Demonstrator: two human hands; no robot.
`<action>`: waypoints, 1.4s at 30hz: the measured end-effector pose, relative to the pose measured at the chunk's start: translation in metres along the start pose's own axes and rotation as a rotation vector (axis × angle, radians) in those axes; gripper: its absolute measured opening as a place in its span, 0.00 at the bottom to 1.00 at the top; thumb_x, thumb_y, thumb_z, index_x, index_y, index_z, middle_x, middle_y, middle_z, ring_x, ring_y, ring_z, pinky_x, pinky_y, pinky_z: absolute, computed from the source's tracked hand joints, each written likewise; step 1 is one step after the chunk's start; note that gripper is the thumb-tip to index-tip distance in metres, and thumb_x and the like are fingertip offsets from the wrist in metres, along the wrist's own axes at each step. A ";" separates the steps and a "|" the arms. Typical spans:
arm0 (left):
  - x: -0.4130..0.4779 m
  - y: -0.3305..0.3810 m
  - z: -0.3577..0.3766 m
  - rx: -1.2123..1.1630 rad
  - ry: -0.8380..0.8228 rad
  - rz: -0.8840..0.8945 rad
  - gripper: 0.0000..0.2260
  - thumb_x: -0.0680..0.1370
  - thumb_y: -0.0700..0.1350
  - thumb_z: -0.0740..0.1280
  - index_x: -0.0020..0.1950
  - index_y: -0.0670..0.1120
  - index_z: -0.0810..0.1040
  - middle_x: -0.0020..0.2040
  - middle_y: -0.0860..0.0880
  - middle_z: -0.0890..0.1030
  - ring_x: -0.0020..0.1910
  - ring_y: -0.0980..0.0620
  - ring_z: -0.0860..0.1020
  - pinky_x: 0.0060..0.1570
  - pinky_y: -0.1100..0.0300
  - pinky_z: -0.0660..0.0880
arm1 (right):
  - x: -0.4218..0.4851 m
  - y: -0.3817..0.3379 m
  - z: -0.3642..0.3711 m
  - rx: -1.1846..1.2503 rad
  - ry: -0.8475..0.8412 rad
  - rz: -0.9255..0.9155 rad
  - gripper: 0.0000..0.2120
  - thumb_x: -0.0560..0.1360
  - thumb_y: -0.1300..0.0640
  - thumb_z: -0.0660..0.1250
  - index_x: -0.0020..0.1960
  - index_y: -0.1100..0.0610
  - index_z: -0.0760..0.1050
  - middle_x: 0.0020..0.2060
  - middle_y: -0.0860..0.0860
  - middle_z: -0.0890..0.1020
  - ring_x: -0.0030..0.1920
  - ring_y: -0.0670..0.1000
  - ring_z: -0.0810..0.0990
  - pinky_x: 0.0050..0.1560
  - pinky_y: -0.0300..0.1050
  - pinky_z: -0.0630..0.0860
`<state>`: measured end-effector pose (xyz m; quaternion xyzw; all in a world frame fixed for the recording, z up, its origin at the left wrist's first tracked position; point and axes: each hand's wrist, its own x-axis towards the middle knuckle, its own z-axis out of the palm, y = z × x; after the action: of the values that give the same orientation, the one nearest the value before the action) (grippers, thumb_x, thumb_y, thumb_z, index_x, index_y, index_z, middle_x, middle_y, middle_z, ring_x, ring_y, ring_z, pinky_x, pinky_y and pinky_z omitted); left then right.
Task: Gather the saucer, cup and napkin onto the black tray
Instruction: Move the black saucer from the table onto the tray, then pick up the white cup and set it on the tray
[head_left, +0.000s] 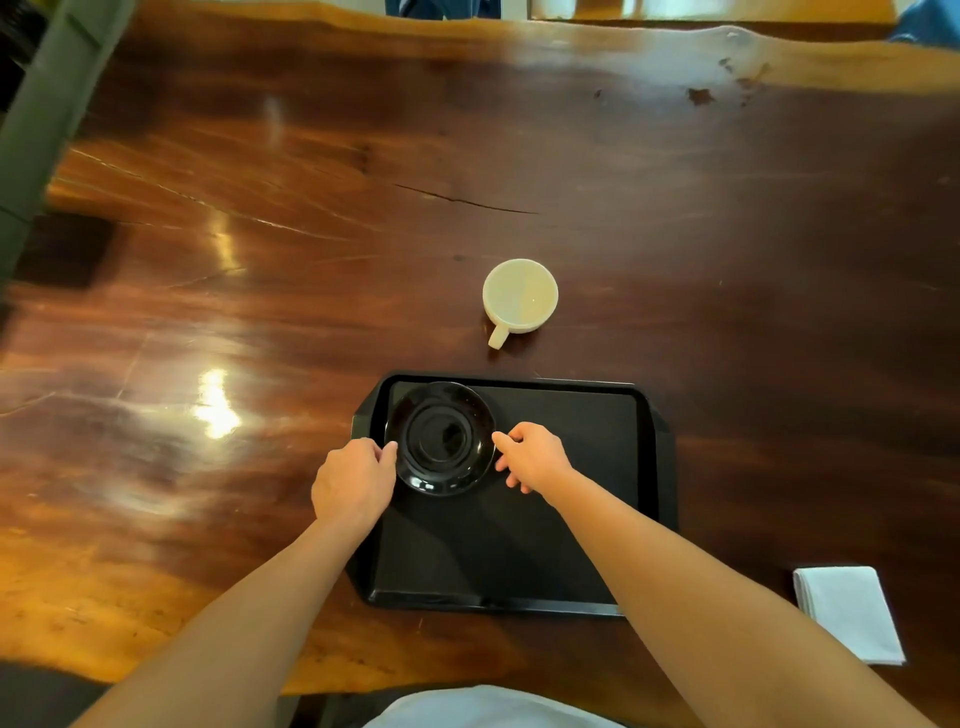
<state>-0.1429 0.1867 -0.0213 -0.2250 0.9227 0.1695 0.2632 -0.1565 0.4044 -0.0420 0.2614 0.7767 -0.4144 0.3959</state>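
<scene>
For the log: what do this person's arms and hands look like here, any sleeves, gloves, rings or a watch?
Both forearms are bare up to the frame's bottom edge; no sleeves show. The left hand and right hand wear no gloves, and no ring, watch or bracelet is visible on them or the wrists. A bit of white clothing shows at the bottom edge between the arms.

Left hand (353, 480) covers tray (652, 467) left rim; fingertip contact with saucer (441, 439) unclear.

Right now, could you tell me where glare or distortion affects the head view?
Head view: bright glare patches on the table left of the black tray; small highlights on the saucer; wide-angle bending curves the far table edge; cup and napkin stay clear.
</scene>
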 end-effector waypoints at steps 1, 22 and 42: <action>0.001 0.004 -0.003 0.009 0.010 0.004 0.17 0.82 0.58 0.60 0.42 0.49 0.79 0.35 0.50 0.83 0.35 0.47 0.82 0.38 0.52 0.81 | 0.000 0.000 -0.004 0.026 0.018 0.009 0.11 0.82 0.50 0.62 0.56 0.57 0.75 0.47 0.56 0.85 0.32 0.48 0.77 0.28 0.38 0.74; 0.067 0.141 -0.017 0.015 0.038 0.413 0.04 0.81 0.47 0.63 0.53 0.48 0.72 0.45 0.48 0.80 0.44 0.44 0.79 0.41 0.51 0.74 | 0.038 -0.039 -0.090 0.126 0.229 -0.139 0.17 0.79 0.58 0.66 0.67 0.56 0.69 0.43 0.47 0.78 0.48 0.54 0.83 0.54 0.53 0.82; 0.140 0.176 0.004 -0.281 -0.222 0.526 0.44 0.68 0.42 0.77 0.79 0.53 0.57 0.74 0.46 0.68 0.67 0.45 0.73 0.62 0.44 0.76 | 0.090 -0.070 -0.087 0.250 0.171 -0.160 0.44 0.70 0.65 0.73 0.75 0.45 0.52 0.65 0.51 0.70 0.60 0.57 0.75 0.35 0.56 0.86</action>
<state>-0.3361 0.2906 -0.0687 0.0073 0.8825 0.3810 0.2757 -0.2917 0.4491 -0.0569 0.2801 0.7681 -0.5144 0.2586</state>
